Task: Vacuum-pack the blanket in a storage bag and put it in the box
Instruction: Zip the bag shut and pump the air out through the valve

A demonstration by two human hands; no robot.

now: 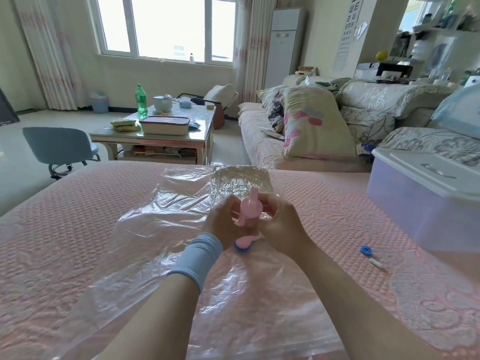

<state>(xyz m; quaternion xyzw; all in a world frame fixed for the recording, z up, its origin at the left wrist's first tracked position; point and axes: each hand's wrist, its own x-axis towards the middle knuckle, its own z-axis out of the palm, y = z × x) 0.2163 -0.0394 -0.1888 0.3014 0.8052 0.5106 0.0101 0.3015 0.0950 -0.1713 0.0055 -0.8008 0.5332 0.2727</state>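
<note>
While both hands close around it, the pink pump (pixel 246 211) stands tilted on the storage bag (pixel 161 216). The left hand (pixel 223 224), with a pale blue wristband (pixel 198 258) behind it, curls its fingers round the pump's lower body. The right hand (pixel 280 229) grips the same pump from the other side. Together they hide most of the barrel, so only the handle above and the rounded foot below show. Under that foot a blue valve (pixel 241 249) peeks out, half covered by the left hand.

The bag, clear and wrinkled, lies spread flat over the pink bed cover (pixel 65 229) and runs under both forearms. Its far end is crinkled tight into a shiny lump. Whether the blanket is inside cannot be told.

To the right of the bag, on the cover, lie one blue cap (pixel 366 250) and, just beside it, one small white clip (pixel 376 263). Further right, at the bed's edge, stands one translucent box (pixel 415 211) with its white lid (pixel 426 172) on.

Beyond the bed is a sofa (pixel 262 141) with one flowered pillow (pixel 311 123) leaning on it. A coffee table (pixel 155 137) carries one green bottle (pixel 141 101) among other things, and one blue chair (pixel 61 145) stands on the floor to the left.
</note>
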